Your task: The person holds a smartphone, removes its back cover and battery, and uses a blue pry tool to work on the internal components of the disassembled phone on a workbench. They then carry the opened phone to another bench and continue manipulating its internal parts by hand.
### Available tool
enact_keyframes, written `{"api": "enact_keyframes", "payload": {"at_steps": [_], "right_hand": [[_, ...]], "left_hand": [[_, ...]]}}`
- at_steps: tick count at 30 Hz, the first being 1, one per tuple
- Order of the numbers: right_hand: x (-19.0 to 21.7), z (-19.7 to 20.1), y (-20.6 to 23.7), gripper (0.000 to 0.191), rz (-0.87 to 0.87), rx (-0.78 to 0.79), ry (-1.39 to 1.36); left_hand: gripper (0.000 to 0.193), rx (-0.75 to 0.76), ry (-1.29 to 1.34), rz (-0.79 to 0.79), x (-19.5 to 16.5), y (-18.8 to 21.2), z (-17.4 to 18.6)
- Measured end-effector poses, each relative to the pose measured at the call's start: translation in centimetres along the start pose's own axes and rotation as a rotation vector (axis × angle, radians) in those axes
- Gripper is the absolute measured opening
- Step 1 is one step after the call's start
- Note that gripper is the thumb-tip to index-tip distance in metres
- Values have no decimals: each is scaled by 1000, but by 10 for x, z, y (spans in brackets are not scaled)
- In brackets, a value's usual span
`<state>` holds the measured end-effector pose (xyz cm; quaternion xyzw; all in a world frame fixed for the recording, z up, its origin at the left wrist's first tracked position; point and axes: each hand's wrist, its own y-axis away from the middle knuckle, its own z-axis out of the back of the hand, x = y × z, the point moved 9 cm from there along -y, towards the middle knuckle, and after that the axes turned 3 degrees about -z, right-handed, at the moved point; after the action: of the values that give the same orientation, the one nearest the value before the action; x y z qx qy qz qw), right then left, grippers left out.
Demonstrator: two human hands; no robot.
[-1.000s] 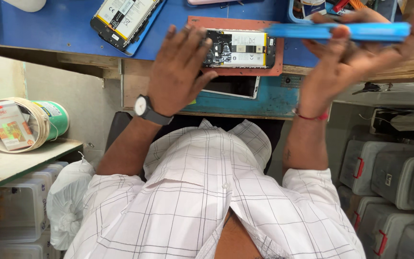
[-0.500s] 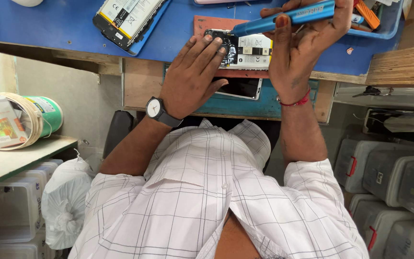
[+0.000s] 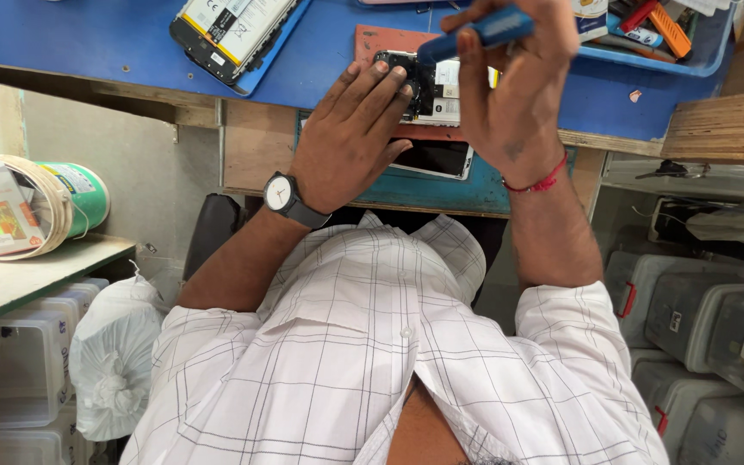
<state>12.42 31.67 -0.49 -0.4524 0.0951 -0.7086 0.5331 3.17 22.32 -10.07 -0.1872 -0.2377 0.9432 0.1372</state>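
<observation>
Your left hand (image 3: 350,138) lies flat, fingers spread, pressing one opened phone (image 3: 428,86), glossy circuitry exposed, on a red mat (image 3: 381,41). Right of it, your right hand (image 3: 510,95) pinches one smooth blue cylindrical tool (image 3: 475,33) directly above the phone.

left hand (image 3: 350,138) – fingers flat, spread | right hand (image 3: 510,95) – fingers curled

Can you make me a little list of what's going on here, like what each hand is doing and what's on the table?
Left hand: wears a watch, fingers pressing on the opened phone
Right hand: grips a blue tool, tip toward the phone
Phone: on a red mat, on the blue table
Also there: another opened phone, blue tray of tools
</observation>
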Motion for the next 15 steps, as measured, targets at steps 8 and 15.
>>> {"api": "enact_keyframes", "payload": {"at_steps": [8,15], "right_hand": [[8,-3,-20,17,24,90,66],[5,-6,-7,20,110,71,123]], "left_hand": [[74,49,-72,3,-3,2,-4],[76,60,-117,-17,-7,6,-9]]}}
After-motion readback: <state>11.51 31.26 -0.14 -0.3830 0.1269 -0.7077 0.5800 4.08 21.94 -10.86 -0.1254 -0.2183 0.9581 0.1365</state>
